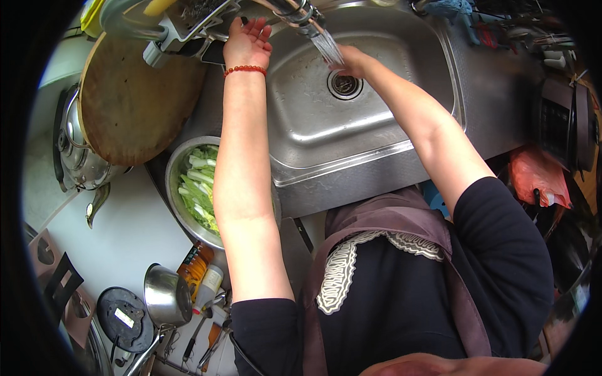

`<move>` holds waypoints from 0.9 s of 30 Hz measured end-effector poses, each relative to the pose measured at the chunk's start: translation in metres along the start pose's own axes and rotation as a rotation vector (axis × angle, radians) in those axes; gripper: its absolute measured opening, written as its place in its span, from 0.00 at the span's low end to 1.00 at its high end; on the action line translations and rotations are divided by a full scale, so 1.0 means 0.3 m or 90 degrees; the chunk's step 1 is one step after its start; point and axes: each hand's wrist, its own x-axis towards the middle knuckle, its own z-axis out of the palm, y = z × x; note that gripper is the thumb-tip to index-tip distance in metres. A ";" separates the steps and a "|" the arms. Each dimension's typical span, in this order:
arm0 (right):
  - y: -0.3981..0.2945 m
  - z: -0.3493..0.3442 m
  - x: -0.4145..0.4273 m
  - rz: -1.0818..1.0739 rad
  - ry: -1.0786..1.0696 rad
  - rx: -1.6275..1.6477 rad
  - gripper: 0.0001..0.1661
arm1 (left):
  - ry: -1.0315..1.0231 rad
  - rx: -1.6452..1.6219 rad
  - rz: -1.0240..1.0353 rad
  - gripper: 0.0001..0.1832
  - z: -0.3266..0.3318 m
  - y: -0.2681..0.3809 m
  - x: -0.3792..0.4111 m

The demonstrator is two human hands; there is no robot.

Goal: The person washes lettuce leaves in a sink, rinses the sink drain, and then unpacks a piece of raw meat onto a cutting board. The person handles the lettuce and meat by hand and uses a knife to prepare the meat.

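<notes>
My left hand (248, 44) is held palm up with loosely curled fingers, beside the left rim of the stainless steel sink (320, 122). It looks bare, apart from a red bead bracelet (245, 70) at the wrist. A small black tip (244, 20) shows at its fingers; whether they touch is unclear. Water (328, 46) runs from the faucet (305, 19) onto my right hand (353, 61), above the drain (345, 85). The stream partly hides that hand's fingers. Under my left forearm stands a metal basin (171, 176) of cut leafy greens (200, 183).
A round wooden chopping board (136, 103) leans at the left, near a metal kettle (77, 155). Lower left are a small saucepan (167, 296), bottles (208, 284) and utensils. A dark appliance (559, 122) and a red plastic bag (538, 176) are at the right.
</notes>
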 end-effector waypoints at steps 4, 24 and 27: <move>0.005 -0.001 -0.031 0.040 0.049 -0.070 0.28 | -0.006 0.016 0.009 0.17 0.011 0.001 -0.007; -0.098 -0.014 -0.330 -0.322 0.040 -0.878 0.14 | 0.110 0.056 -0.004 0.16 0.024 -0.122 -0.050; -0.302 0.033 -0.602 -0.397 0.073 -0.749 0.15 | 0.068 0.056 -0.057 0.13 -0.021 -0.165 -0.094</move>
